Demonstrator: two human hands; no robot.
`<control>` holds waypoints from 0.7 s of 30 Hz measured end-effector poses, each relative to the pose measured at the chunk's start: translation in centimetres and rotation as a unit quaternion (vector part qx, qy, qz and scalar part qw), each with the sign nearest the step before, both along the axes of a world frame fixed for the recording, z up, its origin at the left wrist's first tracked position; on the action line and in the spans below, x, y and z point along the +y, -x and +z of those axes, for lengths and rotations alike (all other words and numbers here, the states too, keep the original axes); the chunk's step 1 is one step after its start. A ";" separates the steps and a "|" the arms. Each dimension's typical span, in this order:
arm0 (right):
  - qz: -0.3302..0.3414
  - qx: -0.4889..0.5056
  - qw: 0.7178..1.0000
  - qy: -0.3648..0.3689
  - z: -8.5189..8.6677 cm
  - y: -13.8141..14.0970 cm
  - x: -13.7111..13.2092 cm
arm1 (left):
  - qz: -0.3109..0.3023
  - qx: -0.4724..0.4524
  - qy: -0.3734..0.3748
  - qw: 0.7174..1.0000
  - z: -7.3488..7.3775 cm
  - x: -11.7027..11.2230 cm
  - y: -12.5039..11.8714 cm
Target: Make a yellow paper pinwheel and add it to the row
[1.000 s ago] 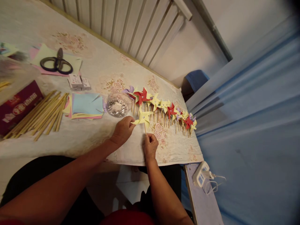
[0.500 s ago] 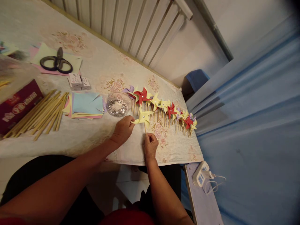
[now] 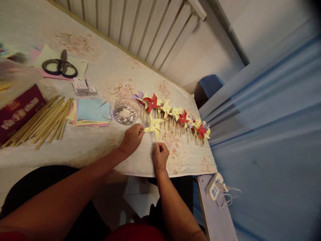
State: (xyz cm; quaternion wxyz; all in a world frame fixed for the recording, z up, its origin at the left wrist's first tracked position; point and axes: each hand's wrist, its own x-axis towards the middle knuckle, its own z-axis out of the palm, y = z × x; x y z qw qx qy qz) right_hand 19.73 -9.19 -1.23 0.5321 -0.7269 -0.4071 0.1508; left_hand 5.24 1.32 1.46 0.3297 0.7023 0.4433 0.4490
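A yellow paper pinwheel (image 3: pixel 153 125) on a thin stick is held over the table in front of me. My right hand (image 3: pixel 162 155) is closed around the lower part of its stick. With fingers pinched, my left hand (image 3: pixel 132 138) grips the tip of the pinwheel's left blade. Just behind it, a row of pinwheels (image 3: pixel 183 117) in red, yellow and purple lies or stands along the table; how they are supported I cannot tell. A clear round container (image 3: pixel 125 113) of small shiny metal pieces sits beyond my left hand.
Left of the container lie stacked paper squares (image 3: pixel 91 112), a pile of wooden sticks (image 3: pixel 47 120), small white boxes (image 3: pixel 80 86) and dark-handled scissors (image 3: pixel 61 66). A maroon box (image 3: pixel 20 110) is at far left. A power strip (image 3: pixel 215 187) rests on a ledge below the table's right corner.
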 end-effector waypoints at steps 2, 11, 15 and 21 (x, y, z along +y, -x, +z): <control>0.000 0.000 1.000 0.001 -0.1 0.0 0.0 | 0.000 -0.001 0.002 1.000 0.1 0.0 0.0; 0.002 -0.005 1.000 -0.004 0.1 0.0 0.0 | -0.009 -0.006 0.008 1.000 0.3 -0.2 0.0; 0.001 -0.006 1.000 -0.006 -0.1 -0.1 0.0 | -0.009 -0.013 -0.001 1.000 0.3 -0.2 0.0; 0.005 -0.007 1.000 -0.005 -0.1 -0.1 0.0 | -0.014 -0.004 -0.013 1.000 0.1 -0.1 -0.2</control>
